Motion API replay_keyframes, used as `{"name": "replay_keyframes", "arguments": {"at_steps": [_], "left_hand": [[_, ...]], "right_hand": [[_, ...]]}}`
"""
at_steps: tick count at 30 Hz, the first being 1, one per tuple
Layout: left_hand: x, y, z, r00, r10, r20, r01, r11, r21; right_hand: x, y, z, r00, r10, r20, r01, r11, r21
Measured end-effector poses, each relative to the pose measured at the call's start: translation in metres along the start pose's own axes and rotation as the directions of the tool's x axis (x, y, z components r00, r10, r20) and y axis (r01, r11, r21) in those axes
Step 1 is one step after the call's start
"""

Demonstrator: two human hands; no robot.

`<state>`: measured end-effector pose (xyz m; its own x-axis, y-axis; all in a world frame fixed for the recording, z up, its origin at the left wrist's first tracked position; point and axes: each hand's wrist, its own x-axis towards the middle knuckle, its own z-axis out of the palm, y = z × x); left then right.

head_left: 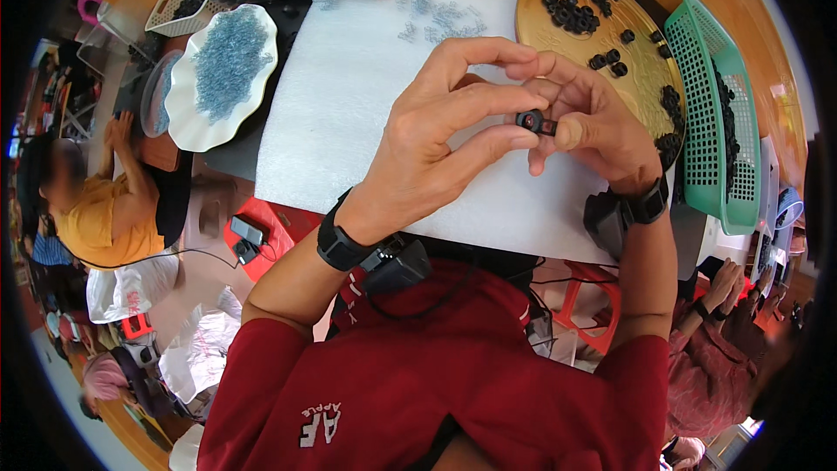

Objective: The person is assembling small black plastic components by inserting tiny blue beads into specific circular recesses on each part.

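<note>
Over the white foam sheet [323, 122] both hands meet at a small black plastic part. The thumb and index finger of my left hand [436, 118] pinch its rounded end, a black ring-like piece [528, 119] with a reddish centre. My right hand [602, 118] closes its thumb and fingers on the narrower black end [548, 127]. Whether the two ends are one part or two joined pieces I cannot tell. Beyond the hands, a loose cluster of small clear springs or spring-like pieces [436, 17] lies on the foam.
A round gold tray [545, 35] with several black parts stands at right, beside a green perforated basket [697, 122] holding more. At left is a white scalloped dish [187, 113] of clear bluish pieces. A red stool [288, 218] carries a small camera [248, 235]. Other people sit on both sides.
</note>
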<state>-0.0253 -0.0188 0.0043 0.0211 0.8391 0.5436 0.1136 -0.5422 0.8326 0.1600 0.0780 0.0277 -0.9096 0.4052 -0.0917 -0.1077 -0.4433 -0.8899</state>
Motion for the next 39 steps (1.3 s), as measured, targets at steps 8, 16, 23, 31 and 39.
{"name": "replay_keyframes", "arguments": {"at_steps": [8,16,23,31,39], "left_hand": [[0.007,-0.003,-0.002,0.988,0.143,0.05,-0.147,0.985,0.086],[0.008,-0.002,-0.005,0.985,0.166,0.051,-0.169,0.983,0.074],[0.003,0.001,0.0,0.993,0.111,-0.027,-0.112,0.993,-0.023],[0.008,-0.003,-0.01,0.97,0.238,0.054,-0.245,0.946,0.212],[0.014,0.031,-0.007,0.992,0.104,0.072,-0.117,0.969,0.218]], "right_hand": [[-0.002,0.0,0.0,0.997,-0.076,0.019,0.078,0.989,-0.122],[0.001,0.012,0.016,0.987,-0.116,-0.115,0.102,0.988,-0.12],[0.006,0.021,0.021,0.973,-0.22,-0.072,0.225,0.972,0.066],[0.007,0.023,0.02,0.993,-0.108,-0.05,0.117,0.966,0.229],[-0.001,0.017,0.021,0.99,-0.097,0.097,0.09,0.993,0.074]]}}
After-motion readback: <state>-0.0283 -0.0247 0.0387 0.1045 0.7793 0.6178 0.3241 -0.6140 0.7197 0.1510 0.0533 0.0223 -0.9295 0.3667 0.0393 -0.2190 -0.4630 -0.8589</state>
